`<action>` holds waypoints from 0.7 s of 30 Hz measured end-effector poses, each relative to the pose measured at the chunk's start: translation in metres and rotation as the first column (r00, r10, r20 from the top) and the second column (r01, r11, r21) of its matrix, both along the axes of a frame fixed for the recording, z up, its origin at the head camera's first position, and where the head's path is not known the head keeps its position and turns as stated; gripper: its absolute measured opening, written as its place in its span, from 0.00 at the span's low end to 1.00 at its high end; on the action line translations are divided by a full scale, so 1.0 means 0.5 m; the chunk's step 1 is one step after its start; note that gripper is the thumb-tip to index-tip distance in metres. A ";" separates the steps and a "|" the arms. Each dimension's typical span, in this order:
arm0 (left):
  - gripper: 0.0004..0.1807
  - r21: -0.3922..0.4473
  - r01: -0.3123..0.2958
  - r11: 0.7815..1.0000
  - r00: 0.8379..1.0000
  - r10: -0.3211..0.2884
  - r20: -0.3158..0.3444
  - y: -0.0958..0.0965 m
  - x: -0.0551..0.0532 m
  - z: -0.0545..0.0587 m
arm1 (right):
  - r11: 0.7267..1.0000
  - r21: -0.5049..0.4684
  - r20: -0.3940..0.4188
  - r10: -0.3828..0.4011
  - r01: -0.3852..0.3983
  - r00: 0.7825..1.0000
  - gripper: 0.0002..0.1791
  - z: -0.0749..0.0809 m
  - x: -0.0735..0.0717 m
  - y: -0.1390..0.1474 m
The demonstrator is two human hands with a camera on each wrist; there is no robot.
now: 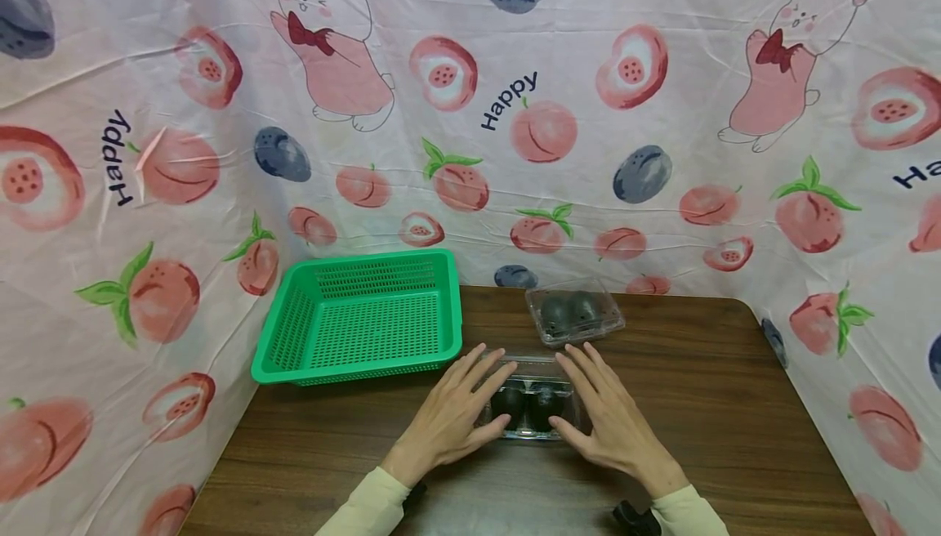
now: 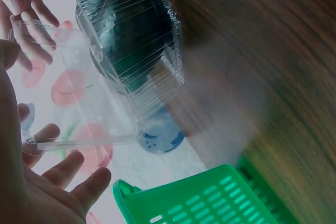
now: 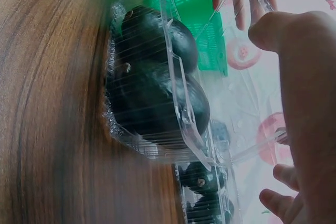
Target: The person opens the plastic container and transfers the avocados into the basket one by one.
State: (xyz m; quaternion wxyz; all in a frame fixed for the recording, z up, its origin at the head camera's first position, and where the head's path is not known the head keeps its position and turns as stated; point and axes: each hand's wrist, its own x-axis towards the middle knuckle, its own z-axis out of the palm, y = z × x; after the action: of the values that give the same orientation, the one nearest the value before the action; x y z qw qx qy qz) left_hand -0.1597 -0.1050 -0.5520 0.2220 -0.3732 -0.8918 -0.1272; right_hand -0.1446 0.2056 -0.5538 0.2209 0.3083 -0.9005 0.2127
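Observation:
A clear plastic clamshell box [image 1: 531,435] holds two dark avocados [image 1: 545,407] at the front middle of the table. In both wrist views its transparent lid [image 2: 79,142] stands raised away from the fruit. My left hand [image 1: 450,415] is at the lid's left side, fingers spread and mostly straight. Opposite it, my right hand [image 1: 619,417] has its spread fingers at the lid's right edge. In the right wrist view, the avocados [image 3: 149,98] sit side by side in the ribbed base. Exact finger contact with the clear lid is hard to make out.
Behind the hands lies a second clear box [image 1: 613,323] with two dark avocados inside. A green perforated plastic basket [image 1: 360,371] stands at the back left of the brown wooden table [image 1: 706,405]. Peach-printed cloth [image 1: 573,217] hangs along the back and sides.

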 end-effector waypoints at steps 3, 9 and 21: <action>0.46 0.008 -0.001 1.000 1.000 0.001 -0.017 -0.004 0.000 0.004 | 1.000 -0.010 -0.010 0.001 -0.001 1.000 0.50 0.003 0.000 0.004; 0.45 0.019 -0.005 1.000 1.000 0.006 -0.018 -0.016 -0.002 0.007 | 1.000 -0.029 -0.028 -0.012 0.011 1.000 0.51 0.009 0.002 0.011; 0.46 0.046 -0.010 0.999 1.000 0.011 -0.024 -0.036 -0.005 0.019 | 0.998 -0.027 -0.037 -0.055 0.054 0.998 0.55 0.013 0.007 0.034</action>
State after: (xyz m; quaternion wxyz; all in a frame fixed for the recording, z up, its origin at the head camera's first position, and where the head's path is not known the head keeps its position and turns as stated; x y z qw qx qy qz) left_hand -0.1624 -0.1231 -0.5427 0.2419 -0.3648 -0.8878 -0.1419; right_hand -0.1412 0.2225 -0.5471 0.2476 0.2848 -0.9013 0.2126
